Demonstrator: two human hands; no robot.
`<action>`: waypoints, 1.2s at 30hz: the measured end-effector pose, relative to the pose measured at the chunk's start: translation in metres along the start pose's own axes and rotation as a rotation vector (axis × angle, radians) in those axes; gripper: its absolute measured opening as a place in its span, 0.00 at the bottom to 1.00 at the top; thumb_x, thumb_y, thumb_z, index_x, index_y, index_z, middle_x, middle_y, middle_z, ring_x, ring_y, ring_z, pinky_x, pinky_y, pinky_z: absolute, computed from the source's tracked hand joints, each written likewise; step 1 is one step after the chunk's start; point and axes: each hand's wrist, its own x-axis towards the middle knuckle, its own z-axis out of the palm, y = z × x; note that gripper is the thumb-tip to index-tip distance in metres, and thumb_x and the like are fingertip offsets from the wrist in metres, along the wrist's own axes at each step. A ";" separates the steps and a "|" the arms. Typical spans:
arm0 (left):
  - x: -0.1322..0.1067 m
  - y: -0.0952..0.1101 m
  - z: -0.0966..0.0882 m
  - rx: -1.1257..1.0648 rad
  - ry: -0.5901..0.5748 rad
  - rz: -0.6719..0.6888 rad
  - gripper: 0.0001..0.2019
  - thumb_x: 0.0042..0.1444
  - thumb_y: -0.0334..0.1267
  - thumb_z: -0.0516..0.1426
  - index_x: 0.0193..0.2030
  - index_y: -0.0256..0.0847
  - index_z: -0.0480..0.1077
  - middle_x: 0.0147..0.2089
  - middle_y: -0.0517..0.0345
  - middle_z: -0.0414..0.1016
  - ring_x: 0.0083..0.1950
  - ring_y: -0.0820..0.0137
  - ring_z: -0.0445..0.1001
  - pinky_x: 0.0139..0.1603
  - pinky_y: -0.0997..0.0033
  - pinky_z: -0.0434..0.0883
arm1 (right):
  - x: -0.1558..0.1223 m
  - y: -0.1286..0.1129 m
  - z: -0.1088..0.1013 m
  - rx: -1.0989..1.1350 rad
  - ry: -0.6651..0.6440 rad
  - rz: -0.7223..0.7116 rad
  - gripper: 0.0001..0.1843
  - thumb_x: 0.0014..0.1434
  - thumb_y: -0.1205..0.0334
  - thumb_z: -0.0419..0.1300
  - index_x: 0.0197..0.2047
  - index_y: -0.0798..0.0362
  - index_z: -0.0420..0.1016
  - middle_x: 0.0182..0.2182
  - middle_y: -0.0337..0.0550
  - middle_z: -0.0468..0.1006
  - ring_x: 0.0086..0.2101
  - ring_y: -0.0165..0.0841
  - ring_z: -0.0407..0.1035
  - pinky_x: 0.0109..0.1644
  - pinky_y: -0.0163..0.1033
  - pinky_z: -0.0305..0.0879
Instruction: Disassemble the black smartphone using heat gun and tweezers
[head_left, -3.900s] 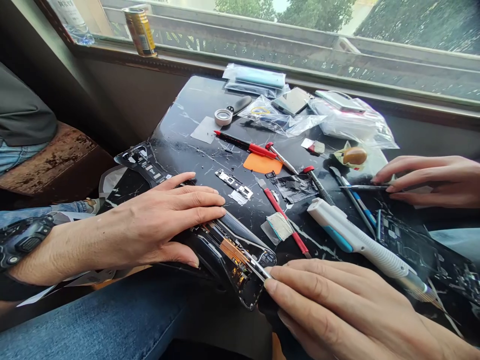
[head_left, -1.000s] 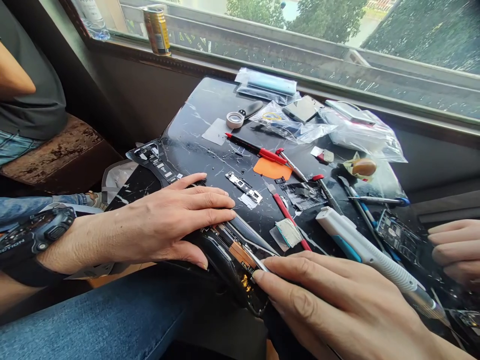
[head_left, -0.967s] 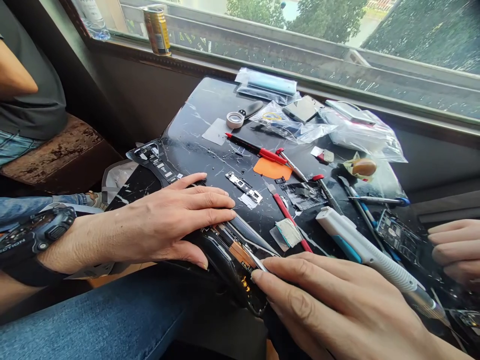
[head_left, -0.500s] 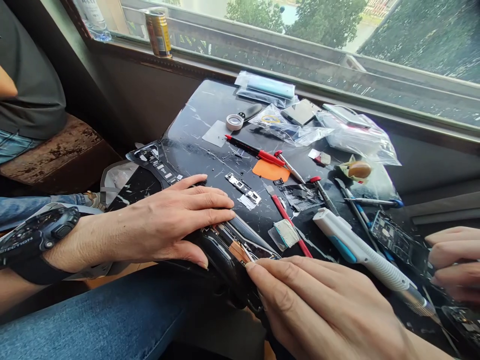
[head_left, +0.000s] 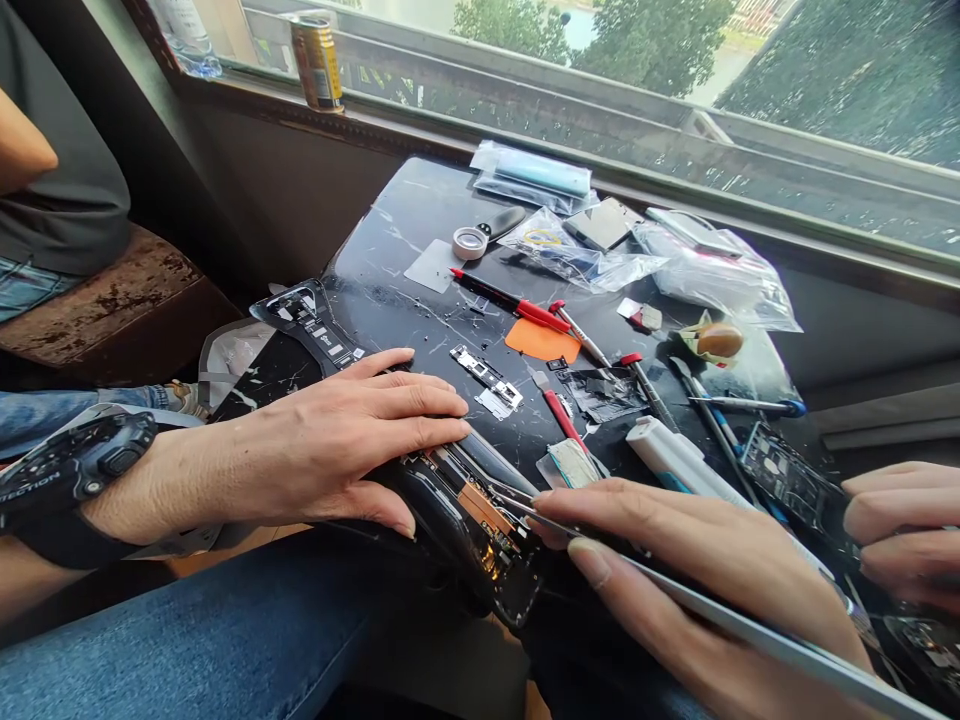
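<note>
Leftmost, the black table point(head_left: 390, 250) is ending in a rounded corner, and a stripped phone frame point(head_left: 300, 315) is hanging over that edge. Bare tabletop is showing only in the strip behind it, up toward the tape roll point(head_left: 469, 242).

The left hand point(head_left: 337, 450), with a black watch point(head_left: 75, 470) on its wrist, is lying flat and spread on the opened phone point(head_left: 472, 520). Its fingers are stretching along the top while the thumb is tucking against the near side, so it is pressing rather than gripping. The phone is sitting at the table's near edge, with its lower end jutting past it above the jeans. Its back is off, and it is showing a dark shell, copper-coloured parts and small boards inside.

The right hand point(head_left: 697, 580) is pinching a thin metal tool point(head_left: 750, 630) between thumb and fingers. The tip is reaching into the phone's open lower end, and the shaft is running off toward the bottom right corner.

Just behind this hand, a white screwdriver point(head_left: 667, 450), a red-handled tool point(head_left: 559, 410) and a taped scrap are crowding the middle, leaving little free room. Farther right, another person's hand point(head_left: 900, 530) is resting curled near a loose circuit board point(head_left: 787, 480), close to the table's right edge.
</note>
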 end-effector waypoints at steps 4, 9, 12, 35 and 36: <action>-0.001 0.000 -0.001 0.027 -0.025 0.000 0.33 0.66 0.51 0.63 0.72 0.37 0.64 0.72 0.41 0.70 0.76 0.58 0.64 0.83 0.51 0.42 | 0.004 0.001 -0.001 0.023 0.027 0.062 0.14 0.67 0.71 0.59 0.48 0.46 0.82 0.38 0.35 0.90 0.32 0.30 0.85 0.34 0.26 0.80; -0.003 -0.001 0.000 0.033 -0.029 -0.002 0.34 0.66 0.53 0.62 0.73 0.40 0.62 0.73 0.42 0.69 0.77 0.59 0.63 0.83 0.52 0.41 | 0.009 -0.002 0.005 0.023 0.045 0.032 0.14 0.67 0.72 0.58 0.47 0.48 0.83 0.38 0.36 0.90 0.32 0.29 0.85 0.33 0.24 0.79; -0.003 -0.001 0.000 0.032 -0.031 0.000 0.34 0.67 0.53 0.61 0.74 0.40 0.62 0.73 0.42 0.69 0.77 0.59 0.62 0.83 0.52 0.40 | 0.009 -0.002 0.007 0.006 0.028 0.035 0.14 0.67 0.72 0.59 0.47 0.48 0.83 0.39 0.38 0.90 0.33 0.31 0.86 0.32 0.26 0.80; -0.001 -0.001 0.000 0.040 -0.011 0.018 0.33 0.66 0.52 0.62 0.72 0.37 0.64 0.72 0.43 0.70 0.77 0.61 0.63 0.83 0.60 0.37 | 0.024 0.014 0.009 1.092 -0.103 0.802 0.10 0.66 0.54 0.71 0.41 0.52 0.89 0.35 0.48 0.90 0.33 0.34 0.86 0.39 0.29 0.82; -0.001 0.000 0.000 0.041 -0.009 0.015 0.34 0.66 0.52 0.62 0.72 0.36 0.64 0.72 0.43 0.70 0.77 0.61 0.63 0.83 0.60 0.37 | 0.025 0.013 0.009 1.090 -0.094 0.820 0.11 0.64 0.53 0.72 0.40 0.52 0.89 0.34 0.48 0.90 0.32 0.34 0.86 0.39 0.29 0.82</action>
